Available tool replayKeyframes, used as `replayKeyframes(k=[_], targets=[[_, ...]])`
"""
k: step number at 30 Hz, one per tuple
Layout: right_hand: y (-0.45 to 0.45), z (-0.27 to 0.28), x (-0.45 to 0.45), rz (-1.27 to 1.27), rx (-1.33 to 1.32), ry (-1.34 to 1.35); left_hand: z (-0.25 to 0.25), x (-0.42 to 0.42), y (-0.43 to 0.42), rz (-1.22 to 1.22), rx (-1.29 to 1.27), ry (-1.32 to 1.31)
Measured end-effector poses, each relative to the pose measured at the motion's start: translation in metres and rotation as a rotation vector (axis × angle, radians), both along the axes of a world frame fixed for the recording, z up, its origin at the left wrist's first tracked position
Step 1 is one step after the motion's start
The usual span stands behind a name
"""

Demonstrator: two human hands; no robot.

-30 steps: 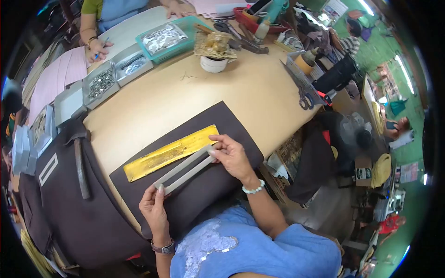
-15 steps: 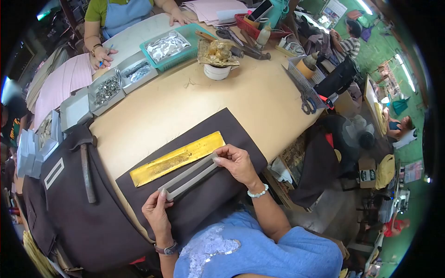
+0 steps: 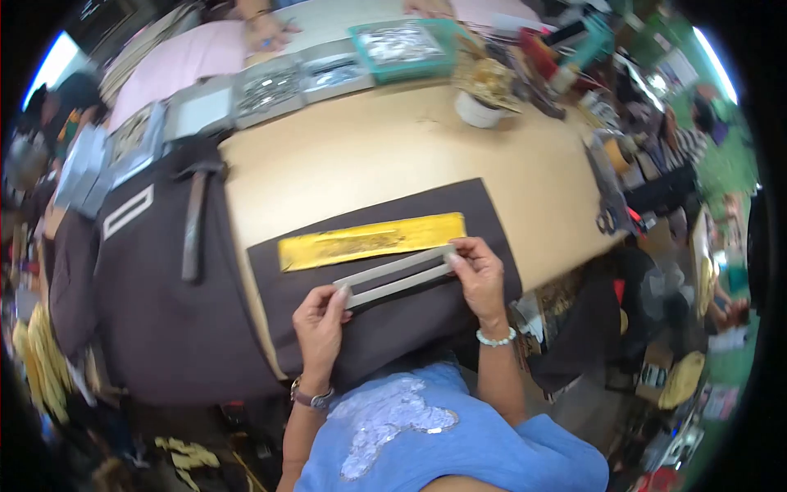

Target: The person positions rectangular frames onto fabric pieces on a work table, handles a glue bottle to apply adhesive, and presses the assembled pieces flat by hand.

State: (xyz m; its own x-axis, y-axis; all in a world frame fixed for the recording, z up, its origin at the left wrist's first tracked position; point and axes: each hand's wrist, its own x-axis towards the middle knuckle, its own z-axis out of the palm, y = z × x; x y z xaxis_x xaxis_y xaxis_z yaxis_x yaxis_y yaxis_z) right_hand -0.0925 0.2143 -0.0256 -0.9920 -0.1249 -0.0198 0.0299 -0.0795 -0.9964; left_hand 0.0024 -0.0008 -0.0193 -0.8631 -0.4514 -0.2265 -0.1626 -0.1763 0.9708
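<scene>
Between my two hands stretches a narrow grey rectangular frame (image 3: 400, 286) with a long open slot. My left hand (image 3: 318, 324) pinches its left end between thumb and fingers; my right hand (image 3: 478, 275) pinches the right end. The frame is tilted, its right end farther from me, above a dark brown fabric piece (image 3: 410, 332) on the table. Just beyond it on the fabric lies a yellow strip (image 3: 373, 243) with dark smears along its middle.
A hammer (image 3: 193, 230) and a pale rectangular outline (image 3: 127, 203) lie on dark fabric (image 3: 180, 336) at left. Trays of metal parts and a teal basket (image 3: 414, 74) line the far edge. A white pot (image 3: 477, 111), scissors (image 3: 606, 221) and a co-worker's hand (image 3: 266, 33) are farther off.
The whole view has shifted, so the table sits farther right and higher, with some blur. Both hands keep their pinch on the grey frame, which looks less steeply slanted.
</scene>
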Motion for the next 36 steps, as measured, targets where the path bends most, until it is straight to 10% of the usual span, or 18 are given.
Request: replayKeyframes(k=[15,21,36], targets=[[0.011,0.007,-0.008,-0.076,-0.154,-0.094,0.003,0.006,0.003,0.045,-0.139,0.073],[0.025,0.002,-0.027,-0.065,-0.292,-0.113,0.015,0.014,-0.019,-0.192,-1.244,0.083],[0.042,-0.001,-0.029,-0.285,-0.326,-0.135,0.015,0.019,-0.017,-0.443,-1.371,-0.328]])
